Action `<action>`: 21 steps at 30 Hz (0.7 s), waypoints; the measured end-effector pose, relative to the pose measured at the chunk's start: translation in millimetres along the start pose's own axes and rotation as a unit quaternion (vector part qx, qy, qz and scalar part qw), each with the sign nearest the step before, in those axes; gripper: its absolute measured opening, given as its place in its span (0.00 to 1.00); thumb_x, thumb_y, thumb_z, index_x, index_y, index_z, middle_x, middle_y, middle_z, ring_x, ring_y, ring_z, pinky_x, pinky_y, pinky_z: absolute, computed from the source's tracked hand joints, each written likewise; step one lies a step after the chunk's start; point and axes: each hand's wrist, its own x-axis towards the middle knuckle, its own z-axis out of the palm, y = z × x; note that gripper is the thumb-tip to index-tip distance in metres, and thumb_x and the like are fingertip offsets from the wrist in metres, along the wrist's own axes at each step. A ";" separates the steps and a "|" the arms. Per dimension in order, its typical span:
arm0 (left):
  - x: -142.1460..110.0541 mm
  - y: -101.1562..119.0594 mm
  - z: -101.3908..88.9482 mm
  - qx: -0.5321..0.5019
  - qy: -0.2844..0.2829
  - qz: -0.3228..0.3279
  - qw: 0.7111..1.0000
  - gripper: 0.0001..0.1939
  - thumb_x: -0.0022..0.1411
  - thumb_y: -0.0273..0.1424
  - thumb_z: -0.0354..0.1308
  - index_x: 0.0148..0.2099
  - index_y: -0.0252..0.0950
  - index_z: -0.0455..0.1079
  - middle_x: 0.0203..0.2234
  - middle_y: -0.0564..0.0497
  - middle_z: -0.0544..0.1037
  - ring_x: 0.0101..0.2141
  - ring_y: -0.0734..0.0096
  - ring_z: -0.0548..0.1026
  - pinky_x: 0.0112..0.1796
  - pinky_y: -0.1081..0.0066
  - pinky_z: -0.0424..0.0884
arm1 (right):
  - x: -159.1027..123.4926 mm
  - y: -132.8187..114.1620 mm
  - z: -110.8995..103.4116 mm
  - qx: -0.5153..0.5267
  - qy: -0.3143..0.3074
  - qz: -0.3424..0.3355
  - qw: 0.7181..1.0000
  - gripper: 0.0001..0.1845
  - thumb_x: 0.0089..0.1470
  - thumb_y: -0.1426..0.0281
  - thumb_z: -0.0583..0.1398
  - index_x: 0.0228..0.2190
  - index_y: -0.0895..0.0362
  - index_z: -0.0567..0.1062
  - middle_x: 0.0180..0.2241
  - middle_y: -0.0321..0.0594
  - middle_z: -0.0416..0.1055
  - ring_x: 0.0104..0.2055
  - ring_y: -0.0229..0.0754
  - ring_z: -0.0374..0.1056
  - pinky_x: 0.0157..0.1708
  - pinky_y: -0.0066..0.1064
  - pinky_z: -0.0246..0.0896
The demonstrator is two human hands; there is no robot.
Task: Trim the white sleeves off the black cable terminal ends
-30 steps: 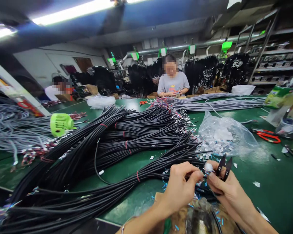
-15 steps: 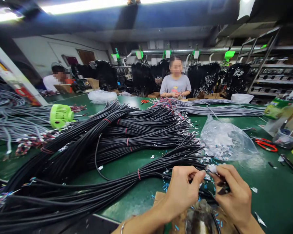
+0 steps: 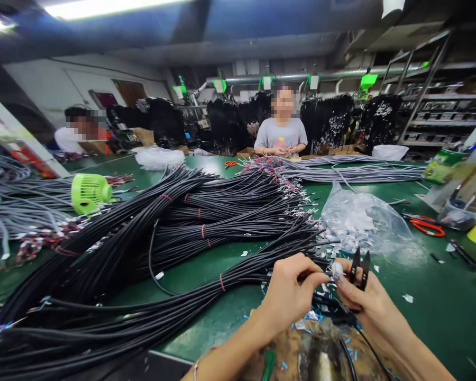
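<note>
My left hand is closed in a pinch at the front of the bench. What its fingertips hold is too small and hidden to make out. Touching or nearly touching them is my right hand, closed around black thread snips whose two blades point up and stand apart. A white wrap or piece shows at the right fingertips. Just behind both hands lie the stripped ends of a bundle of black cables, tied with a red band. Blue and white scraps are scattered beneath my hands.
More tied black cables cover the middle. A clear plastic bag with white scraps, red-handled scissors and a yellow-green fan lie around. Grey cables run behind. A co-worker sits across; another person sits far left.
My right hand has turned, and the snips' blades now show pointing up. My left hand stays pinched close to it. The whole view has shifted slightly.
</note>
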 end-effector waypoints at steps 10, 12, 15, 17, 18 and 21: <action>1.3 1.3 -12.5 -0.121 -0.120 -0.117 0.978 0.21 0.62 0.34 0.48 0.19 0.31 0.64 0.12 0.57 0.58 0.16 0.81 0.55 0.19 0.76 0.50 | 0.7 -23.2 -38.0 -0.355 0.324 -0.313 0.819 0.03 0.52 0.74 0.59 0.30 0.56 0.67 0.27 0.35 0.62 0.27 0.37 0.58 0.27 0.28 0.53; 1.4 1.5 -13.3 -0.130 -0.115 -0.117 0.978 0.22 0.63 0.35 0.47 0.19 0.31 0.64 0.12 0.57 0.58 0.16 0.81 0.55 0.19 0.76 0.50 | 1.7 -24.9 -34.7 -0.347 0.250 -0.293 0.855 0.05 0.54 0.73 0.57 0.26 0.56 0.67 0.25 0.34 0.63 0.25 0.36 0.58 0.26 0.27 0.53; 1.7 1.8 -12.9 -0.130 -0.107 -0.111 0.979 0.22 0.63 0.35 0.47 0.19 0.31 0.64 0.12 0.57 0.58 0.16 0.81 0.54 0.19 0.77 0.49 | 0.2 -25.2 -21.6 -0.321 0.103 -0.292 0.895 0.06 0.55 0.75 0.57 0.26 0.55 0.68 0.26 0.34 0.64 0.26 0.34 0.60 0.25 0.26 0.55; 1.6 2.3 -12.0 -0.120 -0.095 -0.107 0.982 0.21 0.63 0.35 0.47 0.20 0.31 0.65 0.12 0.57 0.58 0.16 0.81 0.54 0.19 0.77 0.49 | -2.2 -24.7 -14.3 -0.296 0.070 -0.297 0.905 0.04 0.54 0.76 0.59 0.31 0.55 0.70 0.28 0.35 0.65 0.25 0.33 0.60 0.23 0.24 0.55; 1.3 2.8 -11.4 -0.112 -0.087 -0.104 0.984 0.21 0.63 0.34 0.48 0.20 0.31 0.66 0.12 0.57 0.59 0.16 0.81 0.55 0.19 0.77 0.49 | -3.4 -24.4 -12.0 -0.284 0.059 -0.301 0.908 0.06 0.53 0.77 0.59 0.34 0.54 0.70 0.29 0.35 0.65 0.26 0.33 0.60 0.22 0.24 0.55; 0.1 4.6 -9.8 -0.082 -0.066 -0.087 0.991 0.20 0.62 0.32 0.49 0.21 0.30 0.69 0.13 0.56 0.62 0.17 0.81 0.57 0.21 0.77 0.52 | -6.3 -23.1 -9.8 -0.260 0.040 -0.317 0.911 0.09 0.53 0.79 0.58 0.36 0.54 0.71 0.30 0.36 0.66 0.29 0.34 0.63 0.26 0.24 0.58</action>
